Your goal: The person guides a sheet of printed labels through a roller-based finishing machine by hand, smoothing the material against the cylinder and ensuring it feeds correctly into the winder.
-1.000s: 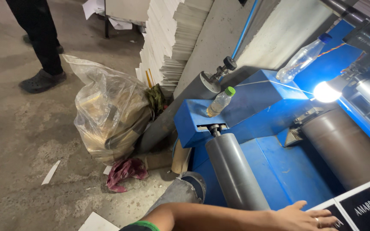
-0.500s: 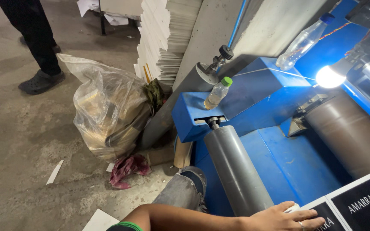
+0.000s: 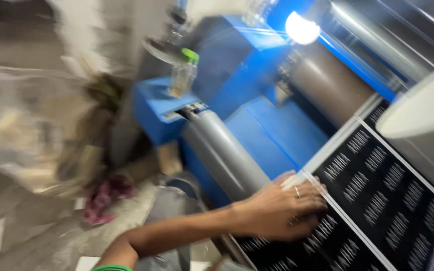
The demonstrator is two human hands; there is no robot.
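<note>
Head: left hand [image 3: 277,211] on black sheet [image 3: 377,190] edge

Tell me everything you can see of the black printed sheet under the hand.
The black printed sheet looks like flat card or paper, dark with rows of small white print repeated across it and split by thin white lines into panels. It lies slanted on the blue machine, beside the grey roller. The left hand, wearing a ring, rests palm down on its near edge. A pale curved shape overlaps its upper right. Motion blur hides finer detail.
</note>
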